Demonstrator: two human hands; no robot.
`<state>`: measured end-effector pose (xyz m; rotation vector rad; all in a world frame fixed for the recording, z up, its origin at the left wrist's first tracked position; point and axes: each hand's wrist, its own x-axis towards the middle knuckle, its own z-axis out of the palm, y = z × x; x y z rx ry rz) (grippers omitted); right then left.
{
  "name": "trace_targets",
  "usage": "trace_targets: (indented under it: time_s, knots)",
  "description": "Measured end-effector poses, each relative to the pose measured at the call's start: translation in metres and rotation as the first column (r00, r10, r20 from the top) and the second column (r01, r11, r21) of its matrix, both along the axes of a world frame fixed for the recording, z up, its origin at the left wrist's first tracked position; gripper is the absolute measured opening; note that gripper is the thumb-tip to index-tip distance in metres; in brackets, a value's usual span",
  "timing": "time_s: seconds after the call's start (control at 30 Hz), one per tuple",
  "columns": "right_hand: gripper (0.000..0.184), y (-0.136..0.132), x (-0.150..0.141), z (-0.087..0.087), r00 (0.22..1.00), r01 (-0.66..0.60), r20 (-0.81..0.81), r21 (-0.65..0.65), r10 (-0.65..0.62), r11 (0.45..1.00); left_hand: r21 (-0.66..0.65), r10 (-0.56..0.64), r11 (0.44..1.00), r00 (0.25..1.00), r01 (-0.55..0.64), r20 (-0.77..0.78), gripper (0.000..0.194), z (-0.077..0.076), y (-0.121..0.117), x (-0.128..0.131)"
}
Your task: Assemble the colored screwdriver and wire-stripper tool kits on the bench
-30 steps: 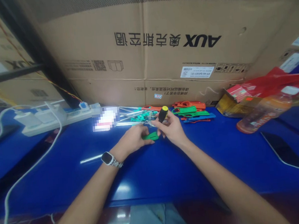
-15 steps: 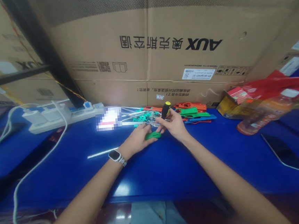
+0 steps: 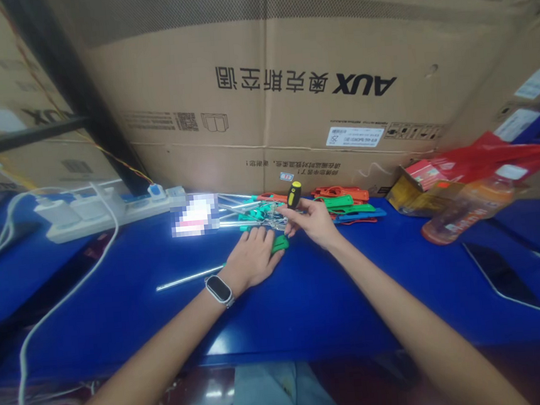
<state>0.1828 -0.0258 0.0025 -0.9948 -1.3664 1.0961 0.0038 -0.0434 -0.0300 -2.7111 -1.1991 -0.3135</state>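
My left hand [image 3: 251, 259] lies palm down near the middle of the blue table, wrapped over a green plastic handle [image 3: 280, 244] whose end shows past the fingers. From under this hand a thin metal rod [image 3: 186, 279] runs out to the left; whether it joins the handle is hidden. A short screwdriver [image 3: 294, 194] with a black and yellow grip tilts in my right hand [image 3: 313, 222], its lower end close to the green handle. Behind both hands lies a pile of metal rods with teal parts [image 3: 254, 211]. Green plastic handles [image 3: 346, 205] and orange ones [image 3: 340, 192] are stacked right of it.
A bright, blurred-out phone-like screen [image 3: 195, 214] and a white power strip [image 3: 110, 213] stand at the back left. To the right are an orange drink bottle [image 3: 471, 207], a yellow box [image 3: 404, 196], a red bag [image 3: 492, 151] and a dark phone [image 3: 501, 277]. A large carton [image 3: 261, 46] closes the back.
My left hand has turned flatter over the green handle, covering more of it. The screwdriver's grip has shifted slightly left and tilts a little differently. The view has moved slightly.
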Motion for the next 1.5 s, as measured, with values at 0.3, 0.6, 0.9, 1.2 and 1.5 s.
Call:
trace_targets:
  time_s: [0.3,0.6,0.9,1.2,1.5]
  knots:
    - [0.044,0.002,-0.008,-0.01,0.998,0.026,0.048,0.076,-0.03,0.997,0.02,0.009,1.0,1.0,-0.009,-0.006,0.043,-0.001,-0.001,0.001]
    - [0.043,0.004,-0.005,-0.007,0.997,0.024,0.071,0.127,-0.033,0.992,-0.003,0.017,1.0,1.0,-0.017,-0.016,0.046,-0.001,0.001,0.002]
    - [0.042,-0.001,-0.008,-0.01,0.994,-0.055,0.095,0.115,0.044,0.992,-0.006,0.012,1.0,1.0,-0.012,-0.007,0.042,-0.002,0.002,0.001]
    - [0.048,0.0,-0.013,-0.013,0.987,0.16,-0.004,0.134,-0.161,0.978,-0.022,0.024,0.999,1.0,-0.024,-0.004,0.043,-0.002,0.002,0.002]
    - [0.042,-0.008,-0.013,-0.011,0.991,0.124,0.039,0.131,-0.13,0.984,-0.02,0.022,1.0,1.0,-0.022,-0.001,0.043,-0.002,0.002,0.002]
